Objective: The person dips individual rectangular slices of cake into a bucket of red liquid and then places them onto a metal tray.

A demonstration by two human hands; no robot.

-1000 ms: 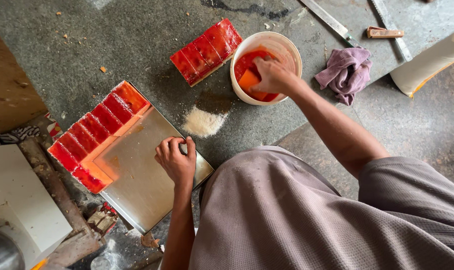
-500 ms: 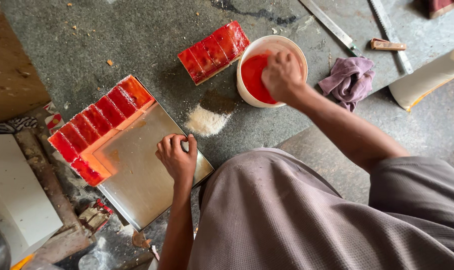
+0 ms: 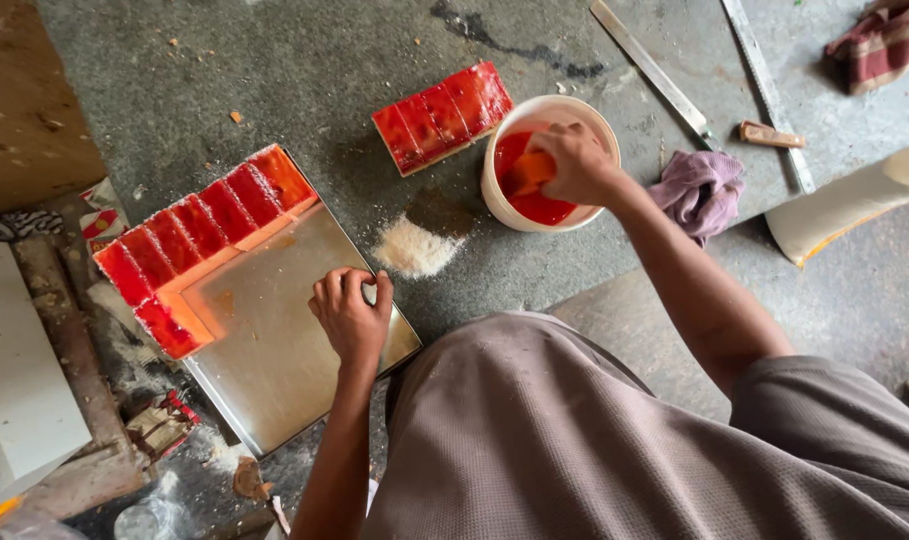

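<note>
My left hand (image 3: 350, 315) rests with curled fingers on the edge of a shiny metal tray (image 3: 284, 350). Red glossy blocks (image 3: 199, 230) line the tray's far and left sides. My right hand (image 3: 574, 165) reaches into a white bucket (image 3: 504, 205) of red liquid and grips an orange piece (image 3: 530, 172) there. A separate row of red blocks (image 3: 442, 115) lies on the grey floor just left of the bucket.
A small heap of pale powder (image 3: 412, 250) lies between tray and bucket. A purple rag (image 3: 702, 190), long metal strips (image 3: 654, 70), a small wooden piece (image 3: 771, 134) and a white sack (image 3: 844, 210) lie to the right. A white board (image 3: 19, 370) sits at the left.
My right hand has stayed in the bucket, working the orange piece in the red liquid. My left hand has kept its place on the tray edge. The view shifted slightly.
</note>
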